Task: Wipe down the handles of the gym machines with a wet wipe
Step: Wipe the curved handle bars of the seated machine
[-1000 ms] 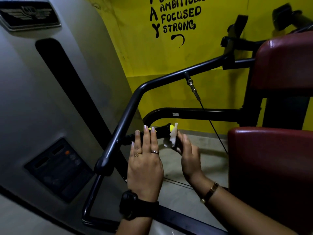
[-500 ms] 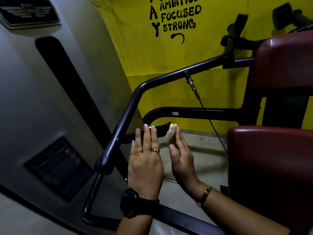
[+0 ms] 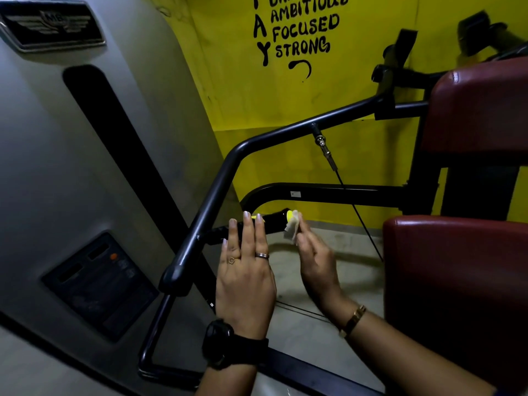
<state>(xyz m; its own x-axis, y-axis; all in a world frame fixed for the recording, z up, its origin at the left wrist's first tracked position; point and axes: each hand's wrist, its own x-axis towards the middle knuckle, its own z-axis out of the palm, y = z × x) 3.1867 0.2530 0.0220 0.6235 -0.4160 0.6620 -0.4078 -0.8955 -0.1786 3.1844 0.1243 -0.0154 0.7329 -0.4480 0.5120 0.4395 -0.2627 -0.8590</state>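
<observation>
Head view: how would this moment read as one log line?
left hand: flat over black machine handle | right hand: pinches white wet wipe against yellow end cap

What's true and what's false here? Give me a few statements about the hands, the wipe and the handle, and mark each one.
1. The right hand pinches the wet wipe at the yellow end of the handle. True.
2. The left hand is clenched in a fist round the handle. False: its fingers are straight and lie over the handle.
3. The wet wipe is blue. False: it is white.
4. A black watch sits on the left wrist. True.
5. The seat pad beside the right arm is green. False: it is dark red.
</observation>
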